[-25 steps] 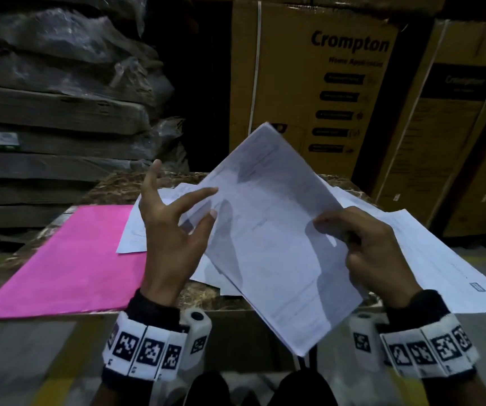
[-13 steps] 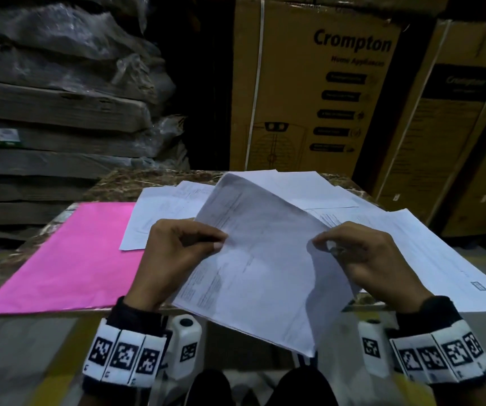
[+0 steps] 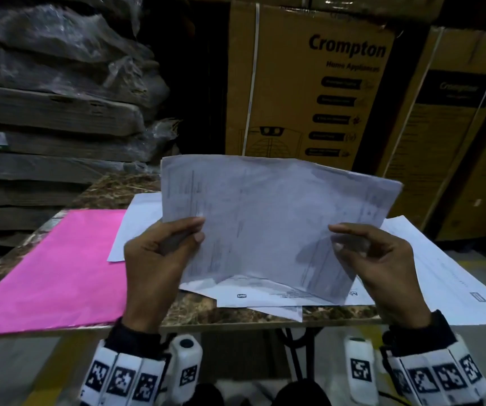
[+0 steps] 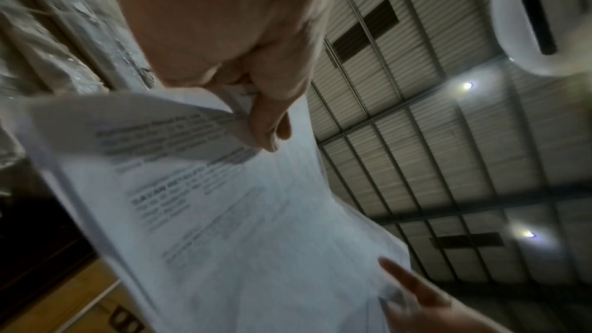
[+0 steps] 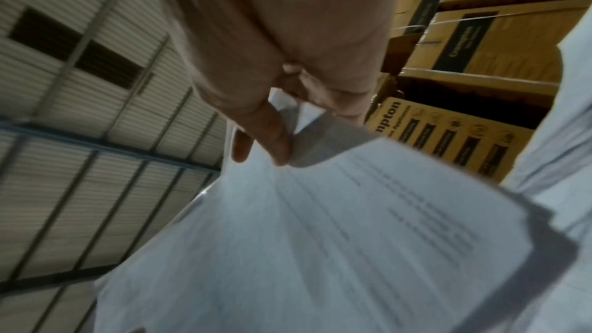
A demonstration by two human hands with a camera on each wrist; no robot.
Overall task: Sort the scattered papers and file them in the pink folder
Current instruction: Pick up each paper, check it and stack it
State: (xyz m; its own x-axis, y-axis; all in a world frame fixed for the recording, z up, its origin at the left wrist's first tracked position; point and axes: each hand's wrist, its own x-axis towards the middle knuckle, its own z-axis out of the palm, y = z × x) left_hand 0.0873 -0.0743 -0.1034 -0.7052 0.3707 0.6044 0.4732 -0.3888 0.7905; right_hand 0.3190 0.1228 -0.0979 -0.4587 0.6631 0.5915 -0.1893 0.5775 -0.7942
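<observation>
Our left fingers [image 3: 197, 237] are curled onto the left edge of a sheaf of papers [image 3: 265, 218], thumb on the near face and the others behind, and the left wrist view shows them pinching a few leaves [image 4: 179, 133] that curl away from the rest. The right fingers [image 3: 338, 247] bend in at the sheaf's right edge, thumb above, with the paper between them in the right wrist view, so both the left hand [image 3: 153, 265] and the right hand [image 3: 382, 268] are clamped on the same bundle. We judge that we hold it by its two sides, raised and tilted toward us, to keep the thin sheets taut enough to square up or read. The paper is light, printed in fine lines and limp; it bows between the grips and its corners sag. Below the sheaf more loose sheets [image 3: 268, 297] lie overlapped on the surface [image 3: 189, 312], which looks mottled brown and flat, with its near edge just under our wrists. The pink folder [image 3: 60, 268] lies closed and flat to the left of the sheaf, smooth and matte, well within reach of the left hand. Another long white sheet [image 3: 446, 273] lies to the right of the sheaf and hangs over the surface's edge. Behind the sheaf stand brown cardboard cartons [image 3: 309, 92] and plastic-wrapped stacks [image 3: 60, 98].
</observation>
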